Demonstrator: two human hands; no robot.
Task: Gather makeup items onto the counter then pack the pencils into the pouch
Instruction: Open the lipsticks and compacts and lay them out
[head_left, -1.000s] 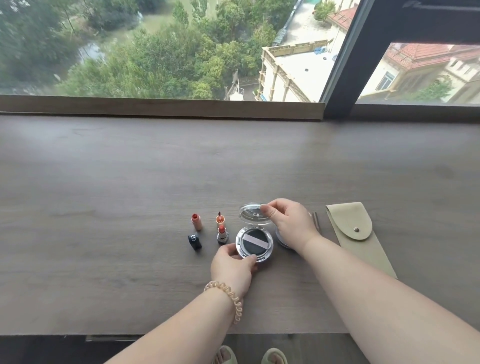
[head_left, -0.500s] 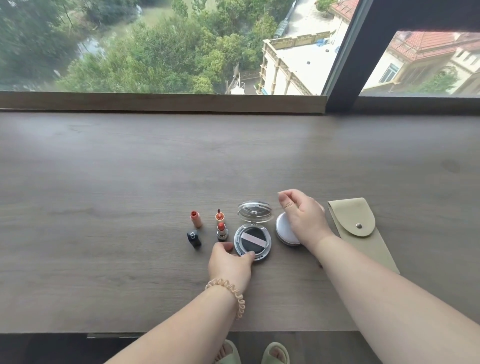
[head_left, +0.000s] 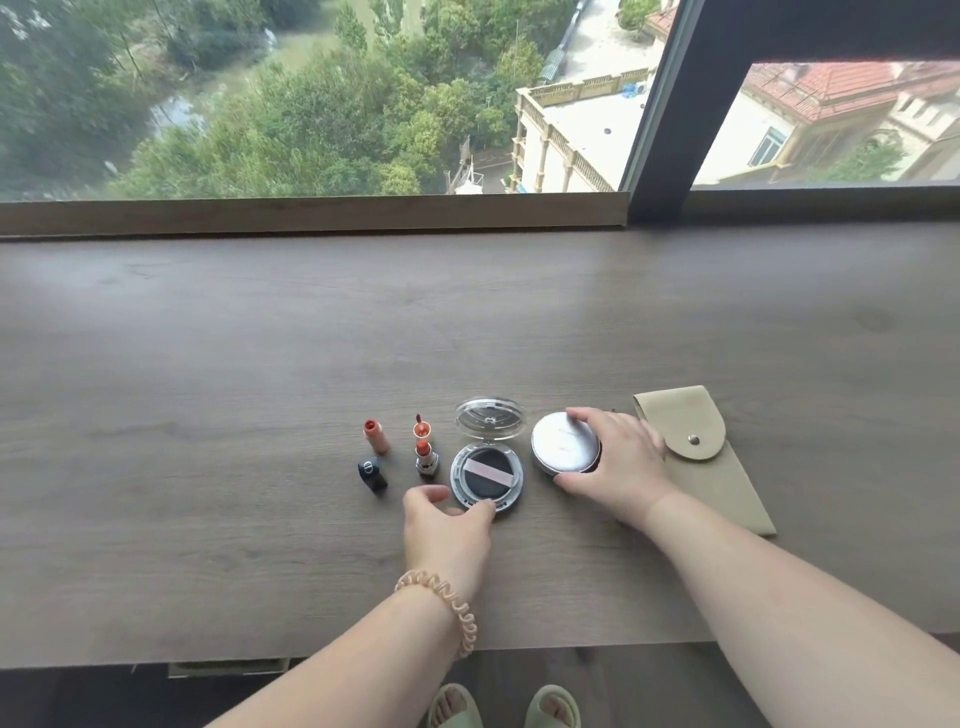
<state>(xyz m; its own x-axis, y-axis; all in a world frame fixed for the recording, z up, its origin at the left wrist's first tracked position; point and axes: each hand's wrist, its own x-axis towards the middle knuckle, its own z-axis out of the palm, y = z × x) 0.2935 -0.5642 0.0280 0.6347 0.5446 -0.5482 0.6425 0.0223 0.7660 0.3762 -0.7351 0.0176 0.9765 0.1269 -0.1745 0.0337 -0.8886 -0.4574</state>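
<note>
An open cushion compact (head_left: 487, 478) lies on the wooden counter (head_left: 260, 364), its clear lid (head_left: 488, 420) folded back. My left hand (head_left: 447, 525) holds its front-left rim between thumb and fingertip. To the right, my right hand (head_left: 621, 462) grips a shut silver round compact (head_left: 563, 441), fingers on the far edge and thumb on the near edge. A beige pouch (head_left: 698, 457) with a snapped flap lies just right of that hand. Any pencils are hidden behind my right hand.
Left of the open compact are a pink tube (head_left: 375, 435), a black lipstick cap (head_left: 372, 474), an uncapped lipstick (head_left: 426, 457) and a small orange gloss (head_left: 422, 428). A raised window ledge (head_left: 311, 213) bounds the counter's far side. Its near edge runs below my wrists.
My right hand let go of the clear lid and moved right onto the silver compact. The lid stayed folded back. My left hand stayed at the open compact's front rim.
</note>
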